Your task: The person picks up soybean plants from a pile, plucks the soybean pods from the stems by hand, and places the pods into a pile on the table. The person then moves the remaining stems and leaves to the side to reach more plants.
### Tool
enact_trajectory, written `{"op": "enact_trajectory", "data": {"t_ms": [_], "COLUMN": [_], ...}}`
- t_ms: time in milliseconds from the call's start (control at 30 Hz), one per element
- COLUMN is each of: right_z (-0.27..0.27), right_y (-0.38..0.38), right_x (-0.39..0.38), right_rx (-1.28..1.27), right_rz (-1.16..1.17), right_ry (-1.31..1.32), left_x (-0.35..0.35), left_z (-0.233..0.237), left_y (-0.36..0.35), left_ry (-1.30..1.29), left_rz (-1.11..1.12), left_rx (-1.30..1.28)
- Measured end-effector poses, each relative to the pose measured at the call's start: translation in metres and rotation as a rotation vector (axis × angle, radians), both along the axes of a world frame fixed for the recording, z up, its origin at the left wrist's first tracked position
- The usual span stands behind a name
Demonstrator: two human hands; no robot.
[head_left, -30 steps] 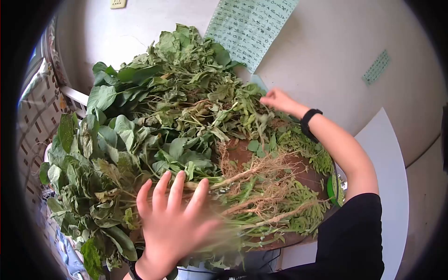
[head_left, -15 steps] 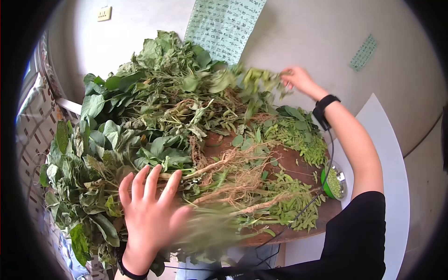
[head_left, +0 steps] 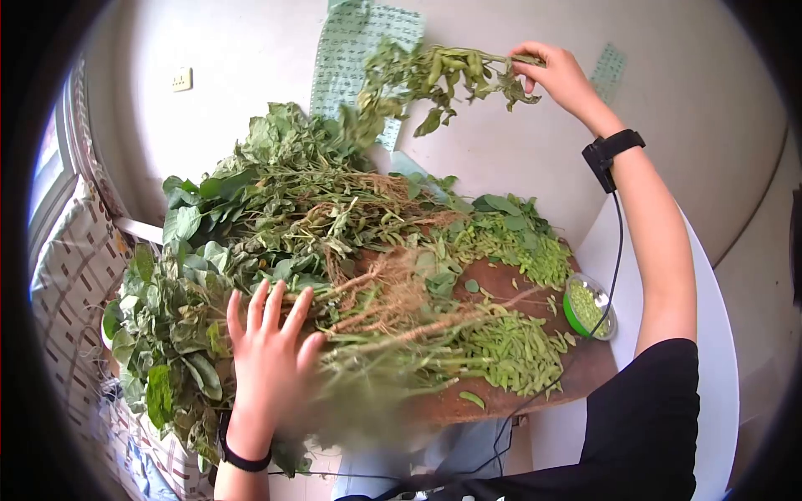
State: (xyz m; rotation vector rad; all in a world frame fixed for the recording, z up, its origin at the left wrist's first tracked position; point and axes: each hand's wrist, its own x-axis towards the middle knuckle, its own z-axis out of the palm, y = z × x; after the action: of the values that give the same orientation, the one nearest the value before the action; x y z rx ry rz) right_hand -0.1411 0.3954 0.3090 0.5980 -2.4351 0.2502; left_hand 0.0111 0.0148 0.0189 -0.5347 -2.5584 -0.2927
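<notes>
My right hand (head_left: 551,75) is raised high in front of the wall, fingers closed around the end of a bean stalk (head_left: 455,67) with green pods and wilted leaves hanging from it. Lower left, my left hand (head_left: 267,355) lies open, fingers spread, over uprooted bean plants (head_left: 167,342). Blurred greenery shows just right of its palm. Brown roots (head_left: 380,309) stretch right from under this bunch, and another large heap of plants (head_left: 292,200) lies behind it. Picked pods (head_left: 514,355) are spread at the front right.
A second pile of pods and leaves (head_left: 518,242) lies at the back right of the brown table (head_left: 585,376). A green-sided bowl (head_left: 571,316) holds shelled beans (head_left: 587,305) at its right edge. Written sheets (head_left: 342,58) hang on the wall. A black cable (head_left: 618,250) runs from my right wrist.
My right hand has lifted the bean stalk up and away from the heap, in front of the wall. My left hand stays spread in nearly the same place.
</notes>
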Motion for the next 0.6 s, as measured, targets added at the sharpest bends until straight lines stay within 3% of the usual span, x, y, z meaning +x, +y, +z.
{"op": "enact_trajectory", "data": {"t_ms": [200,333,400,467,500,567,600], "right_z": [0.015,0.004,-0.018,-0.021,-0.021,-0.029,-0.037], "right_y": [-0.001,0.008,0.015,0.021,0.025,0.023,0.028], "right_x": [0.166,0.294,0.346,0.387,0.404,0.437,0.441], "right_rx": [0.039,-0.011,-0.015,0.009,0.075,0.156,0.129], "right_rz": [-0.034,-0.024,0.009,0.004,0.014,-0.042,-0.053], "right_ry": [0.088,0.05,-0.041,-0.074,-0.117,-0.187,-0.205], "left_x": [0.001,0.019,0.053,0.097,0.124,0.164,0.182], "left_z": [-0.015,0.006,0.04,0.082,0.103,0.132,0.138], "left_y": [-0.001,0.016,0.024,0.048,0.073,0.116,0.144], "left_ry": [0.152,0.403,0.614,0.621,0.54,0.211,-0.038], "left_rz": [0.047,0.108,-0.034,-0.385,-0.527,-0.908,-0.997], "left_rx": [-0.126,0.025,0.255,0.668,0.814,0.796,0.782]}}
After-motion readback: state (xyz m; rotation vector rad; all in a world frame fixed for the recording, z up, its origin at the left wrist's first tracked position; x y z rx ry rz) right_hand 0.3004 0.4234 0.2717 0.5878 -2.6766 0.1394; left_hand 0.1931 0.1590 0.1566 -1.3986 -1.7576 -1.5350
